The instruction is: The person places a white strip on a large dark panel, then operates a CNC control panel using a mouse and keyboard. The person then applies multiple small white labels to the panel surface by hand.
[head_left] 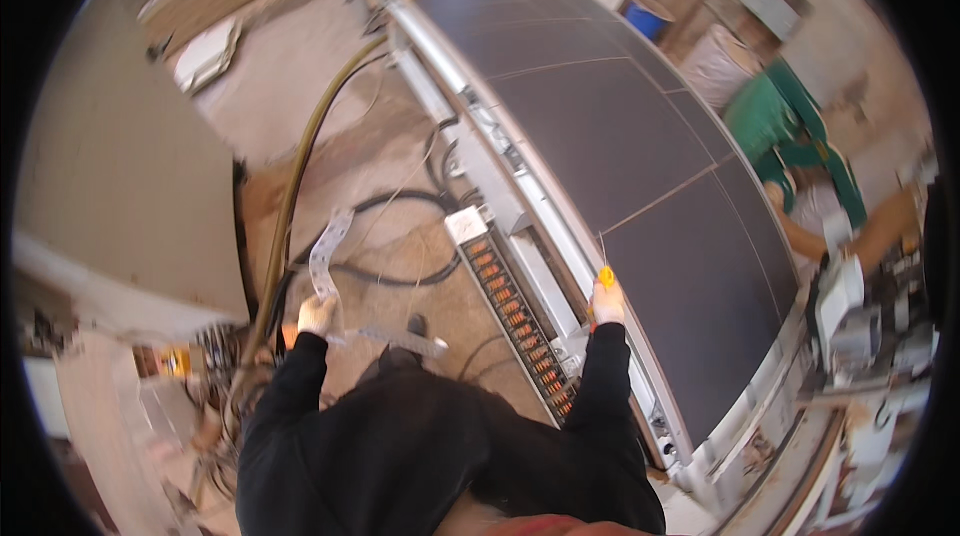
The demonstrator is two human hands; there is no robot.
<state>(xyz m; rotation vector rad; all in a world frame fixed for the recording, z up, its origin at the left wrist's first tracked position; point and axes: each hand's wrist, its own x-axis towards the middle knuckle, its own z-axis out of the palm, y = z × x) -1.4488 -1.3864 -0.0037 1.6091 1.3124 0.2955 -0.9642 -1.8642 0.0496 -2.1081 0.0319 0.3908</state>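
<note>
In my gloved left hand (pixel 317 316) is a strip of white labels (pixel 326 254), closed between the fingers. One length of it curls up above the hand, and another trails off to the right past my knee. My gloved right hand (pixel 607 304) grips a yellow-handled tool (pixel 606 278) with a thin shaft pointing away from me; its exact kind is too small to tell. That hand is over the near left edge of a machine bed, beside a large dark board (pixel 690 256) crossed by pale straight lines.
A long rack with orange slots (pixel 515 316) runs along the machine's left side. Black cables (pixel 400 198) and a yellowish hose (pixel 305 151) loop across the floor. A big pale panel (pixel 130 156) stands left. At far right are a green chair-like object (pixel 775 121) and a blue bucket (pixel 647 18).
</note>
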